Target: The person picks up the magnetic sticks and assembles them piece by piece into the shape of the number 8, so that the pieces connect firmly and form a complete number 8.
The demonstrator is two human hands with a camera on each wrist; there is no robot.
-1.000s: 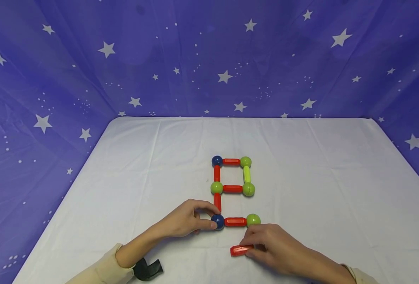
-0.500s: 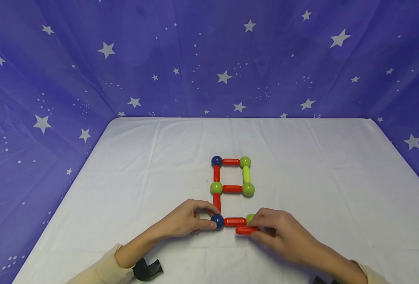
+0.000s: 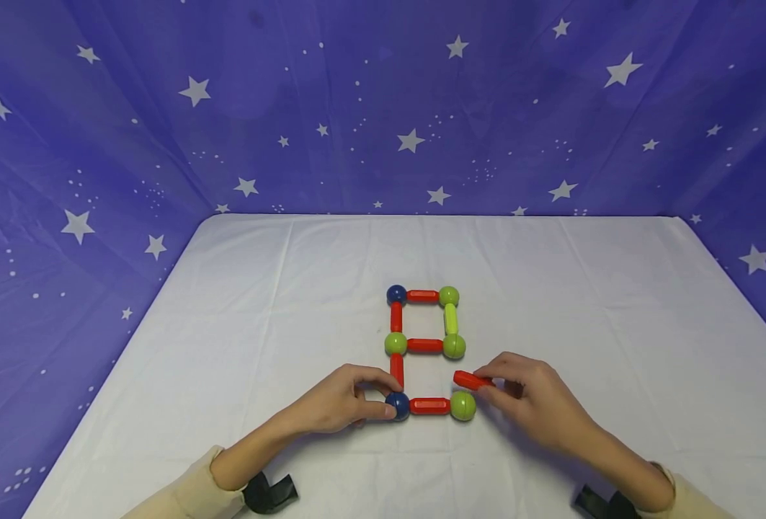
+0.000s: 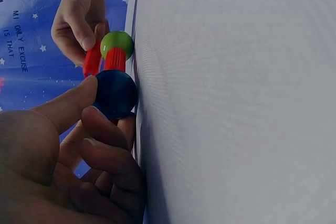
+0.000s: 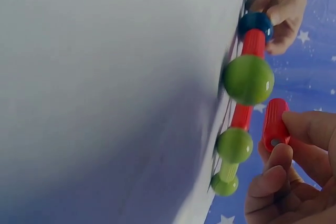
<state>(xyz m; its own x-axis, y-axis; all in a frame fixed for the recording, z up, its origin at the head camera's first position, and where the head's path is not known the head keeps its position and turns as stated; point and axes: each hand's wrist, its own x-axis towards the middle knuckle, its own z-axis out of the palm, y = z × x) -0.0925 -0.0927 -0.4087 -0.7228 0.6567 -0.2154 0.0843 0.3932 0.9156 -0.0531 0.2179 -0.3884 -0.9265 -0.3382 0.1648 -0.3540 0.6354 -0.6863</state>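
My left hand (image 3: 346, 400) pinches the near blue ball (image 3: 398, 406) between thumb and fingers. A red rod (image 3: 430, 406) runs right from that ball to a green ball (image 3: 463, 406). Another red rod (image 3: 397, 370) leads back to a green ball (image 3: 395, 344) at the corner of a joined square. My right hand (image 3: 532, 396) pinches a loose red rod (image 3: 470, 380) just behind the near right green ball, apart from the balls. In the right wrist view a grey metal tip (image 5: 275, 142) shows at the end of this loose rod (image 5: 276, 121).
The square's far side has a blue ball (image 3: 396, 294), a red rod (image 3: 423, 295) and a green ball (image 3: 449, 295); a lime rod (image 3: 450, 319) forms its right side. A white cloth covers the table (image 3: 162, 375). Behind hangs a blue starry curtain (image 3: 331, 108).
My right hand has carried the loose red rod from in front of the near right green ball, over it, to behind it. My left hand stays on the blue ball.
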